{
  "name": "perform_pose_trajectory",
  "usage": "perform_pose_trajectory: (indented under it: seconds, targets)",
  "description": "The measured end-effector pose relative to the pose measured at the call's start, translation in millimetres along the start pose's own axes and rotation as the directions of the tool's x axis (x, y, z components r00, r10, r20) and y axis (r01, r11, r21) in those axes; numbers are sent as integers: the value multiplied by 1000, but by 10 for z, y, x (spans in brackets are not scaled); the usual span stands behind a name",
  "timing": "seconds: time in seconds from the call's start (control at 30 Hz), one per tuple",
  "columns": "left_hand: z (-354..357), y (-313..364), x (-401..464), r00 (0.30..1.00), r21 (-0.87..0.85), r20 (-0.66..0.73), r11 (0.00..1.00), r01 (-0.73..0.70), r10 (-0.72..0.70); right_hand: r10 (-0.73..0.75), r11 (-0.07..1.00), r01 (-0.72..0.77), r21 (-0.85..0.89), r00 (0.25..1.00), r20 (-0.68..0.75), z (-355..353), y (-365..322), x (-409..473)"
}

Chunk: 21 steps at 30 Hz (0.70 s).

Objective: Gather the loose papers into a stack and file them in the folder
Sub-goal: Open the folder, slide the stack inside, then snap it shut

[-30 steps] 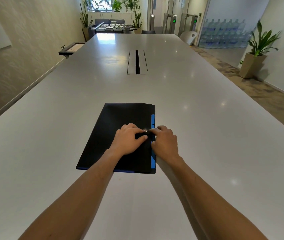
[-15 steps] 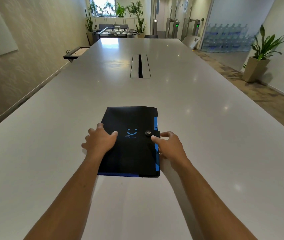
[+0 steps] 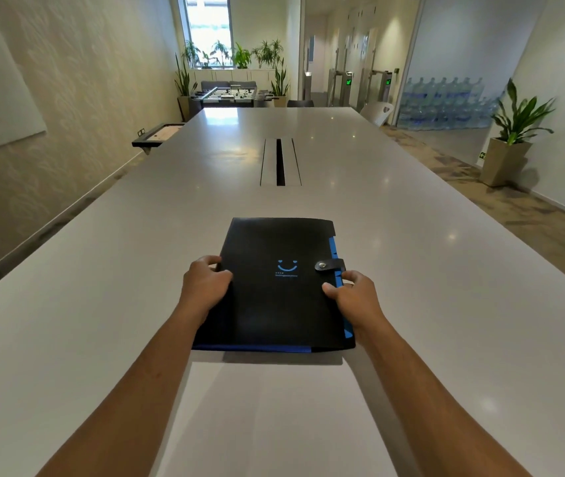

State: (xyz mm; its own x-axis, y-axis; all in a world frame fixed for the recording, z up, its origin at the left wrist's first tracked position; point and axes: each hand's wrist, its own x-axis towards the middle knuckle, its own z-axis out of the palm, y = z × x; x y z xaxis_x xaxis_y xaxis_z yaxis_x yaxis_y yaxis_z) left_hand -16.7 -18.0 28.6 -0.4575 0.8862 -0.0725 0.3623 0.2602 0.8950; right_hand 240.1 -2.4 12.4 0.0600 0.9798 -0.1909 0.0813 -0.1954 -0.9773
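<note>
2 hands grip a closed black folder [image 3: 274,287] over the table [image 3: 446,270].

The left hand [image 3: 205,287] clamps the folder's left edge, thumb on the cover, fingers curled round the side. The right hand [image 3: 353,297] pinches the right edge by the blue tabs [image 3: 335,251], thumb on top, just below the snapped strap [image 3: 329,265]. The folder's near edge is raised, casting a shadow on the table.

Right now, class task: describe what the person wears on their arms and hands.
Nothing shows: the left hand and right hand are bare, with no gloves, rings, watch or bracelets. Both forearms are bare to the frame's edge, no sleeves visible.
</note>
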Motion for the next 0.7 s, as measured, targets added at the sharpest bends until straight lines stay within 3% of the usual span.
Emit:
perform_pose_trajectory:
  seconds: [0.13,0.23,0.5,0.7]
  targets:
    - [77,165,293,987,-118,158,993,9,10,-20,1000,20,11,1000,-19,-60,-115,384]
    - [170,239,567,980,-168,197,985,28,6,-39,999,39,-9,998,-44,-39,-209,702]
    - [491,369,1415,991,-34,84,994,-99,102,-64,993,55,-106,994,-88,187,-331,1722]
    - [724,371,2026,985,127,62,978,-166,160,-121,950,76,-302,984,-133,375,-335,2437]
